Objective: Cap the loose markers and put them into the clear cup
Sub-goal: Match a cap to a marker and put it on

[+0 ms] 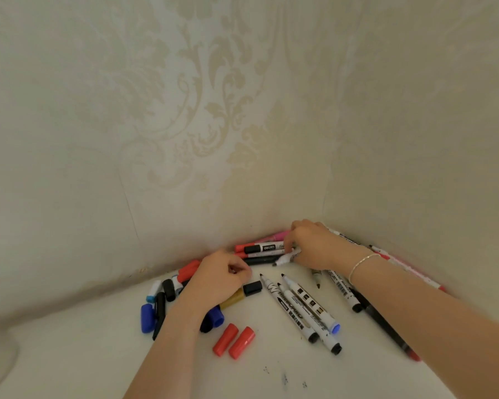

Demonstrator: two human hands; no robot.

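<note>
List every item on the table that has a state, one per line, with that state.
Left hand: resting on the cap pile, fingers curled.
Right hand: gripping an uncapped white marker.
Three white markers: uncapped, lying flat side by side.
Two red caps: loose, side by side.
Blue cap: loose.
Gold marker: lying flat, black cap on.
Markers by the wall: lying flat, capped.
Clear cup: not in view.
</note>
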